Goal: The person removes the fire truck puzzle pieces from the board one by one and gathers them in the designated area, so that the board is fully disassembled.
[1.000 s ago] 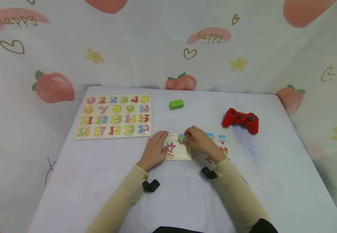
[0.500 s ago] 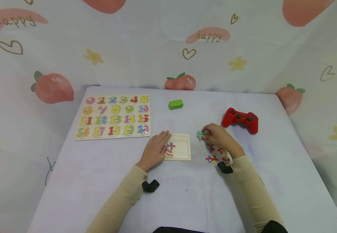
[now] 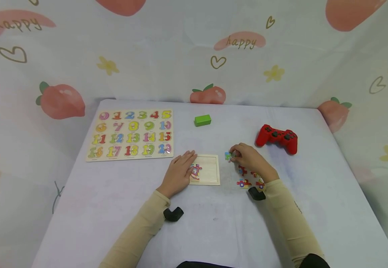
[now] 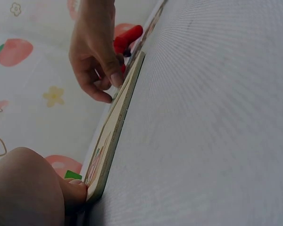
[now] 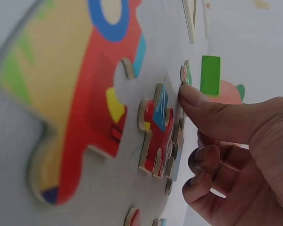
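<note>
My left hand (image 3: 178,173) rests flat at the left side of a small wooden puzzle board (image 3: 211,169), its thumb at the near edge in the left wrist view. Inside the board's frame, at the left, lies a pink and red puzzle piece (image 3: 196,172), partly covered by that hand. To the right of the board, my right hand (image 3: 251,159) pinches a green and blue puzzle piece (image 3: 228,156) low over the table. The thumb tip meets the edge of the piece in the right wrist view. Several loose red puzzle pieces (image 3: 243,183) lie below the right hand, some hidden by it.
A number board (image 3: 130,134) lies at the left of the white table (image 3: 200,230). Behind the puzzle board sits a green block (image 3: 202,120). A red game controller (image 3: 277,138) lies at the right, beyond the right hand.
My right hand has moved from over the puzzle board to the right with the green and blue puzzle piece, then slightly back left. The left hand has stayed on the board.
</note>
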Available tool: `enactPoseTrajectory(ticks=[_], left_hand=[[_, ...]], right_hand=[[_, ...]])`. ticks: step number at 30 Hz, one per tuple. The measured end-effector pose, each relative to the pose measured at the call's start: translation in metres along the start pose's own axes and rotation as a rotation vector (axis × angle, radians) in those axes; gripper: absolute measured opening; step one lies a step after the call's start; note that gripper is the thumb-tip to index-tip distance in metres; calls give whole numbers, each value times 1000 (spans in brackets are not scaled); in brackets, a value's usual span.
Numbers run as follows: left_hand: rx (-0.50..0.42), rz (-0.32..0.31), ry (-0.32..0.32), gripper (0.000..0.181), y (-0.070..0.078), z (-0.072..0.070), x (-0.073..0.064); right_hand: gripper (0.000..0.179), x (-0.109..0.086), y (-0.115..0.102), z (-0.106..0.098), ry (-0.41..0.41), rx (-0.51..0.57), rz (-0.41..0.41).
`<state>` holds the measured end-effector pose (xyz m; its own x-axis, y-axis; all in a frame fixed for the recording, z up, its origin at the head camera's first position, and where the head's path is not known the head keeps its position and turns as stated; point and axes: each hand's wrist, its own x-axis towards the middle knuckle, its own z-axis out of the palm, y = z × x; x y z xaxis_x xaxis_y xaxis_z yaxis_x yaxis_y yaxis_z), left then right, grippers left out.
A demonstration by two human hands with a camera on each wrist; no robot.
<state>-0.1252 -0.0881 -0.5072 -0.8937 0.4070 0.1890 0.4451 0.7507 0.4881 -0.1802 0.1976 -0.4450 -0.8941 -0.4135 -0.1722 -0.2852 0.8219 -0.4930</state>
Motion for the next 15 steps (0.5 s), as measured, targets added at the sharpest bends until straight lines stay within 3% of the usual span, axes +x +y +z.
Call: enactPoseTrajectory(ticks=[15], left_hand=[[-4,6,11,48,1,-2,-1]], right_hand=[[25,2,-2,1,-21,14,-21]])
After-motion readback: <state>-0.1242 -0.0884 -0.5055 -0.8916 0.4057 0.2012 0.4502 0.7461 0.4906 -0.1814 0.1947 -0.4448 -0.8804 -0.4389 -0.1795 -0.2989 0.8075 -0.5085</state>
